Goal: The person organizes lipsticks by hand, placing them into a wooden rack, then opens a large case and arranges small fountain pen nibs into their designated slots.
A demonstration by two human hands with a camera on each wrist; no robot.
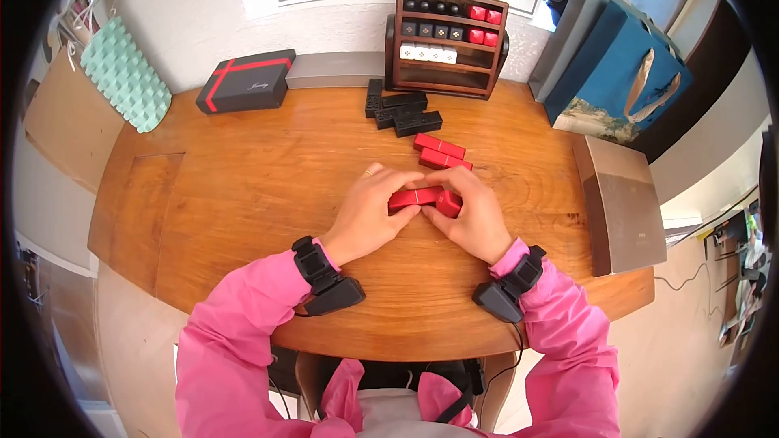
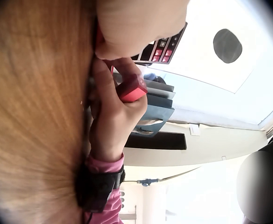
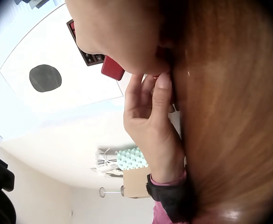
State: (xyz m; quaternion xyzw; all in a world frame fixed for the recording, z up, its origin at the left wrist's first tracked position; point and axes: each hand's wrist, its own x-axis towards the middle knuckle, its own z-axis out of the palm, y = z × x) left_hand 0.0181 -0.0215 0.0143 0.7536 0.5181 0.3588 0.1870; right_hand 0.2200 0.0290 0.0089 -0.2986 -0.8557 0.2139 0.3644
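Near the middle of the table, my left hand (image 1: pixel 365 211) grips one end of a red lipstick tube (image 1: pixel 418 196) with a thin pale band. My right hand (image 1: pixel 477 215) holds a second red lipstick tube (image 1: pixel 449 203), its square end tilted toward me. The two tubes meet between my hands, and both sets of fingertips come together there. Seen from the left wrist, the square end (image 2: pixel 135 91) sticks out of the right hand (image 2: pixel 110 112). In the right wrist view the left thumb (image 3: pixel 162 91) points at the tubes, which are mostly hidden by the right hand.
Just beyond my hands lie two more red tubes (image 1: pixel 441 146). Several black tubes (image 1: pixel 402 113) sit behind them, before a wooden rack (image 1: pixel 446 85) of black, white and red tubes. A black box (image 1: pixel 247 81), a blue bag (image 1: pixel 604 73) and a brown box (image 1: pixel 621 207) stand around.
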